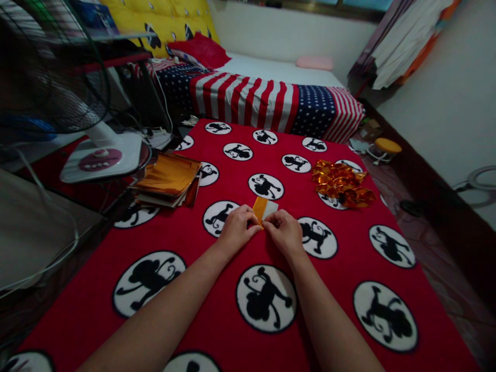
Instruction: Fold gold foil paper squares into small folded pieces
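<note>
A small folded sheet of paper (264,208), gold on one side and white on the other, lies on the red blanket with monkey prints (248,170). My left hand (236,228) pinches its left lower edge with curled fingers. My right hand (284,231) pinches the right lower edge, fingers pressed together. The two hands almost touch at the paper's bottom corner.
A stack of gold foil sheets (168,178) lies at the blanket's left edge. A heap of folded gold pieces (343,183) sits at the right. A standing fan (98,155) is at the left, a bed with a stars-and-stripes cover (267,101) behind.
</note>
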Demonstrator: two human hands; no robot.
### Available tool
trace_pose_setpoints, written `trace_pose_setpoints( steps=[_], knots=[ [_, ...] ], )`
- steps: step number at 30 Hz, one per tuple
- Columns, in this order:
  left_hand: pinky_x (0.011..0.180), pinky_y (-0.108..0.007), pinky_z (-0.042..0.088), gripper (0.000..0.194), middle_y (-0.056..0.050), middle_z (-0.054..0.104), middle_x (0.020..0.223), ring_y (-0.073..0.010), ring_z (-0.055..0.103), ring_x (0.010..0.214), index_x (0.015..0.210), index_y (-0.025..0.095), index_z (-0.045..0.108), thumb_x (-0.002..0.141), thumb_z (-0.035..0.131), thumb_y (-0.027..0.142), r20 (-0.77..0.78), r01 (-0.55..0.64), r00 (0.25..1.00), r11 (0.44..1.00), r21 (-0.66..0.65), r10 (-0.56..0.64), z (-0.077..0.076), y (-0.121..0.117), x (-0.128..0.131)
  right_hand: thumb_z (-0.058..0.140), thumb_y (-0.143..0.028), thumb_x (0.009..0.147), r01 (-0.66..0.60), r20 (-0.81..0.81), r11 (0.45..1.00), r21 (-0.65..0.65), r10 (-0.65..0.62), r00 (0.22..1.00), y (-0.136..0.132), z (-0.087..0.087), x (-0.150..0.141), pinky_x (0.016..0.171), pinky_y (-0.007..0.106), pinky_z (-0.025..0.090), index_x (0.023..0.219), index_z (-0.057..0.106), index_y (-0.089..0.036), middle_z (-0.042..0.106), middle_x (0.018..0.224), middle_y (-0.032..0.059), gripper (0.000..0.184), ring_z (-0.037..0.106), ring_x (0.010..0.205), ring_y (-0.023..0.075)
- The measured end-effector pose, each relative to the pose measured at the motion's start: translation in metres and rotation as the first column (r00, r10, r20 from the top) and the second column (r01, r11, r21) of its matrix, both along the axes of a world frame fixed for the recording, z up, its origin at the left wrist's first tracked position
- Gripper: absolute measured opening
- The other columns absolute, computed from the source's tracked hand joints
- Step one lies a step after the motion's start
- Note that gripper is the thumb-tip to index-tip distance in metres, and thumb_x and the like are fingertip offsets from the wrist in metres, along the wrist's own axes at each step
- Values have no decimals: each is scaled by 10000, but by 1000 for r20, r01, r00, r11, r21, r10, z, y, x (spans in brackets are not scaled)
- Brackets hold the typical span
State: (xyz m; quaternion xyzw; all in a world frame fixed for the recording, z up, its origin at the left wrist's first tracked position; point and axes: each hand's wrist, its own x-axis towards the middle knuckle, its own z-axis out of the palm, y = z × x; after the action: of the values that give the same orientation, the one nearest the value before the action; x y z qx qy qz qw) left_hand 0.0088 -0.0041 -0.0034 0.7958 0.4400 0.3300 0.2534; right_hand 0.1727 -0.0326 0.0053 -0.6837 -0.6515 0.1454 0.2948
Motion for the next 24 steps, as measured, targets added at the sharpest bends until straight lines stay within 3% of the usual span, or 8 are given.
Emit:
trace_pose_setpoints(
  steps=[12, 21, 24],
  knots=[
    [770, -287, 460, 53, -20, 604, 888, -153, 582, 831, 778, 190, 698, 732, 722, 176, 7, 5, 1000, 1000, 1, -5, 2, -1, 0, 691, -312, 707, 46, -60, 996, -73, -51, 997, 4, 1, 2, 548, 243, 341, 696, 642, -225, 637, 697, -20, 101, 559, 614, 134],
    [786, -298, 464, 51, -24, 610, 897, -162, 586, 842, 777, 192, 703, 728, 709, 177, -19, -3, 1000, 1000, -7, 3, 0, 1, 1, 594, -206, 756, 22, -111, 998, 63, -15, 994, 5, -6, 14, 610, 263, 384, 699, 604, -202, 587, 713, 6, 58, 540, 656, 151],
    [781, -296, 465, 63, -25, 612, 900, -162, 586, 842, 787, 194, 707, 728, 707, 171, -20, -7, 1000, 1000, -4, 7, -1, 1, 1, 589, -263, 782, 47, -170, 997, 58, -37, 985, 2, -4, 12, 614, 267, 398, 761, 592, -203, 589, 735, 9, 64, 533, 643, 151]
  ],
)
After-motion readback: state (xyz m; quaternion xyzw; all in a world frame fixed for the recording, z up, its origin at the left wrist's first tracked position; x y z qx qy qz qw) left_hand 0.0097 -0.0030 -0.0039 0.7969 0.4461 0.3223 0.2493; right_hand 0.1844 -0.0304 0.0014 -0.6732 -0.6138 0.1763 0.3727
